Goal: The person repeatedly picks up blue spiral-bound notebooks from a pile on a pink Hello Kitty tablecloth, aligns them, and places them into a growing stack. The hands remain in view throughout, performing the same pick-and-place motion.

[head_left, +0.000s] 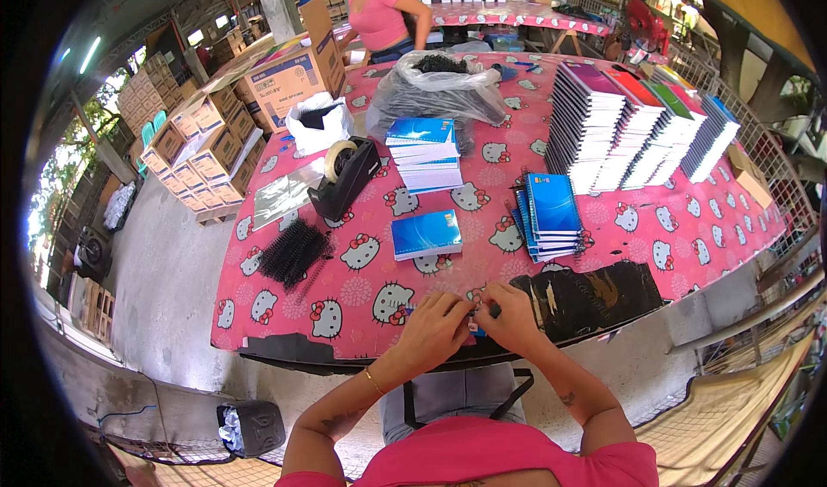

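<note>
At the near edge of the table my two hands work close together, fingers closed. My left hand point(438, 325) is bent over a small piece that its fingers mostly hide. Close beside it, my right hand point(510, 315) pinches something small and dark, too covered to name. A bit of blue shows below the fingertips. Just beyond my hands lies a single blue-covered notepad point(426, 234). Farther back is a stack of similar pads point(422, 164). A pile of blue spiral notebooks point(551, 209) sits to the right, and loose black binding coils point(295, 252) lie to the left.
A black tape dispenser point(345, 181) stands behind the coils, near a white bag point(319, 125) and a large clear plastic bag point(435, 90). Tall notebook stacks point(586, 134) fill the back right. A worn black board point(594, 299) lies along the near edge. Another person point(383, 13) is beyond the table.
</note>
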`<state>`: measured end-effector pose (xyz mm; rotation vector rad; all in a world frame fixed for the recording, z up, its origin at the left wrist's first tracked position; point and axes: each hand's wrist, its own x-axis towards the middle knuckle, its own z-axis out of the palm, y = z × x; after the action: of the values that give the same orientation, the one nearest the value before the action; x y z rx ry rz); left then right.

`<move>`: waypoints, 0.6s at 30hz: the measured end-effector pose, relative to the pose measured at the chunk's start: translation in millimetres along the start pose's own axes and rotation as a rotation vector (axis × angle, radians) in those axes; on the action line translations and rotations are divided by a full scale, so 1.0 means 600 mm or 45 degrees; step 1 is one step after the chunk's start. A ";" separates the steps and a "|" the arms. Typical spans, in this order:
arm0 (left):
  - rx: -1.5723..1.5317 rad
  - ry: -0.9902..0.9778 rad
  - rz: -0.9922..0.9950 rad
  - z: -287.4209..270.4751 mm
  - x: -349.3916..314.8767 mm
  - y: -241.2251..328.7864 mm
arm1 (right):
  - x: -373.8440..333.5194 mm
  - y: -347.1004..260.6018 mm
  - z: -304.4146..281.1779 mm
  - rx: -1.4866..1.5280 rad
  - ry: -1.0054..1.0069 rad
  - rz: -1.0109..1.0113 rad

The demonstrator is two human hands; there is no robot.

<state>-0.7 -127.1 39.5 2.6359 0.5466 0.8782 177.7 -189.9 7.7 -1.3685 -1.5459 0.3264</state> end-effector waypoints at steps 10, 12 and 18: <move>-0.157 0.526 0.029 -0.049 0.117 -0.086 | 0.040 -0.011 -0.110 -0.198 0.265 0.050; 0.195 0.248 -0.006 -0.007 0.068 -0.184 | 0.069 0.001 -0.130 -0.494 0.537 -0.165; 0.445 0.139 0.088 0.036 0.020 -0.236 | 0.097 0.068 -0.158 -1.188 0.050 0.178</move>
<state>-14.3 -0.8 -27.6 2.9467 0.6954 1.0343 285.6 -164.1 49.4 -2.1734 -1.6327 -0.4041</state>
